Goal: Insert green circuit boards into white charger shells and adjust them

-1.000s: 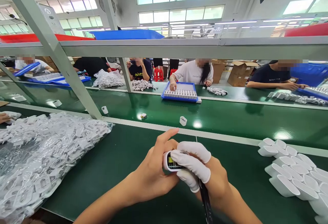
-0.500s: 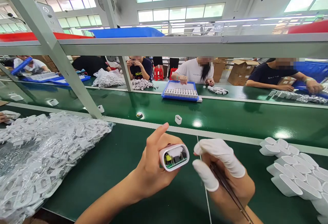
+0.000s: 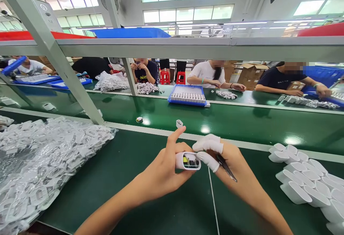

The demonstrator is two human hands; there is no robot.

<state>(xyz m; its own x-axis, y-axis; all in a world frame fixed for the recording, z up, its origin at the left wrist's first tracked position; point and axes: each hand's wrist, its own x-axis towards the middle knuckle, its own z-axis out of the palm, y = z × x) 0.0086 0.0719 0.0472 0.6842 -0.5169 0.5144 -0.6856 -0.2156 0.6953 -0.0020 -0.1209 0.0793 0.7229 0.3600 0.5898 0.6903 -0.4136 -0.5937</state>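
My left hand (image 3: pixel 163 168) is wrapped around a white oval plastic charger housing (image 3: pixel 179 161), its open end turned toward me. Inside it sits a circuit board (image 3: pixel 191 164) with a yellow part and dark components. White finger cots cover the thumb and fingertips of my right hand (image 3: pixel 221 154), which are closed at the right rim of the housing. Dark tweezers (image 3: pixel 227 168) are tucked in that same hand, pointing down to the right. Whether the right fingertips pinch anything else is hidden.
A plastic bag of white frame-like parts (image 3: pixel 59 156) covers the left side. White oval housings (image 3: pixel 309 177) stand grouped at right. On the green belt (image 3: pixel 150 109) lie a small board (image 3: pixel 139 119) and a housing (image 3: pixel 179 123). A metal post (image 3: pixel 72 73) rises at left; co-workers sit opposite.
My right hand has moved left and up to the housing's rim, and its tweezers have swung. My left hand has shifted slightly. Across the belt, a co-worker's hand has left the blue tray.
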